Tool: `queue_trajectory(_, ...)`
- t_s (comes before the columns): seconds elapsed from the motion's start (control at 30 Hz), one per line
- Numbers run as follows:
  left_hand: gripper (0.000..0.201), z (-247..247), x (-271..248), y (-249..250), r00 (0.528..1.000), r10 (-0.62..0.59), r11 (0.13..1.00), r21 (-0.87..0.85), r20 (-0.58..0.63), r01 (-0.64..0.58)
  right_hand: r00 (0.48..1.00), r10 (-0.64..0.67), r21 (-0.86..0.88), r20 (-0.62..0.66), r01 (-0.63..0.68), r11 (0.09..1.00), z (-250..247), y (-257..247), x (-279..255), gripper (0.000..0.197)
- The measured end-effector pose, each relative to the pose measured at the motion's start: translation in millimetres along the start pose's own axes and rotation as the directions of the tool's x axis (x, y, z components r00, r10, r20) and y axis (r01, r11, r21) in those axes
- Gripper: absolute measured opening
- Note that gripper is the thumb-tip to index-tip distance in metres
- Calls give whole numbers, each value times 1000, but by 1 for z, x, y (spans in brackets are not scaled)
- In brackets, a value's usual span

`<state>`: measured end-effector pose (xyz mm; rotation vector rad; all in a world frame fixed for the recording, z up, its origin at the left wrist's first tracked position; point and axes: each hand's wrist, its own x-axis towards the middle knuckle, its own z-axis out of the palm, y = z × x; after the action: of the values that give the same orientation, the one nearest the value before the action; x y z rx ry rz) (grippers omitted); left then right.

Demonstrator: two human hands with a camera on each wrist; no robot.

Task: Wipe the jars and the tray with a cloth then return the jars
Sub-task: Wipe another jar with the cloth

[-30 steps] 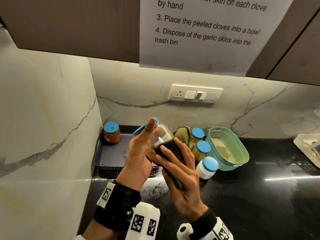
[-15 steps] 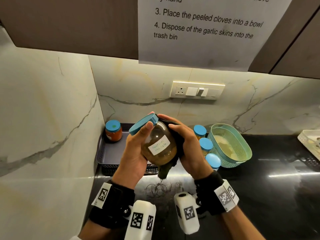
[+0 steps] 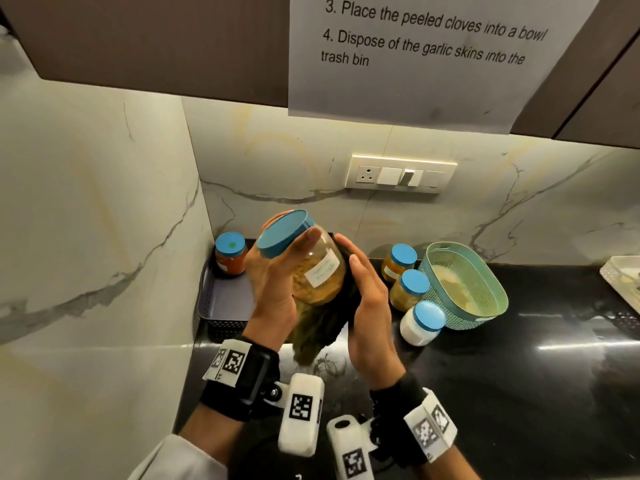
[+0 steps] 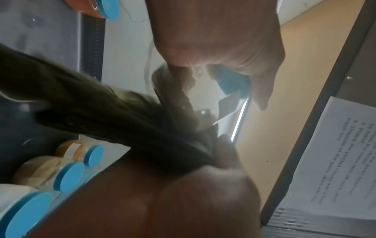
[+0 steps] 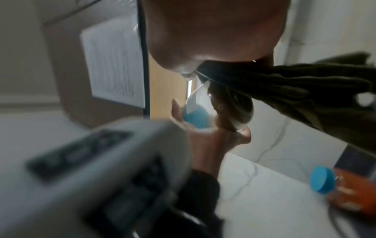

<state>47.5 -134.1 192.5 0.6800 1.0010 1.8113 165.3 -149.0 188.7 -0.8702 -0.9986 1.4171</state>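
My left hand (image 3: 277, 282) grips a clear jar (image 3: 317, 275) with a blue lid (image 3: 284, 237) and a white label, tilted with the lid up and to the left, above the tray's right end. My right hand (image 3: 367, 306) cups a dark green cloth (image 3: 322, 330) against the jar's right side and base, and the cloth's tail hangs below. In the left wrist view my left hand's fingers (image 4: 260, 90) wrap the jar (image 4: 203, 99). The right wrist view shows the cloth (image 5: 295, 90) coming out from under my palm. A red-filled jar (image 3: 230, 254) stands in the grey tray (image 3: 221, 303).
Three blue-lidded jars (image 3: 408, 289) stand on the black counter right of the tray, beside a teal basket (image 3: 485, 296). A marble wall closes the left side and a cabinet with a paper sheet hangs above. A white tray (image 3: 620, 271) sits at the far right edge.
My left hand has tipped the jar so the lid faces me more. My right hand with the cloth slid from the jar's upper side down to its lower side.
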Motion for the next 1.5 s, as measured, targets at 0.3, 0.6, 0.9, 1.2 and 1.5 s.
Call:
queue_trajectory(0.3,89,1,-2,-10,971,-215,973,-104,-105,204,751,-544,-562,375,651,510,-10,33,-21,46)
queue_trajectory(0.6,93,11,-19,-5,960,-243,969,-75,-136,235,786,-506,-532,355,615,582,-35,35,10,88)
queue_trajectory(0.9,93,-16,-6,25,854,-318,943,231,412,240,938,-112,-252,328,201,947,-54,-29,15,91)
queue_trajectory(1.2,108,-6,13,33,810,-251,966,185,531,178,945,19,-316,327,90,944,-47,-40,15,81)
queue_trajectory(1.5,96,6,-12,7,922,-223,971,-12,317,239,890,-444,-278,106,455,846,-6,-6,-17,87)
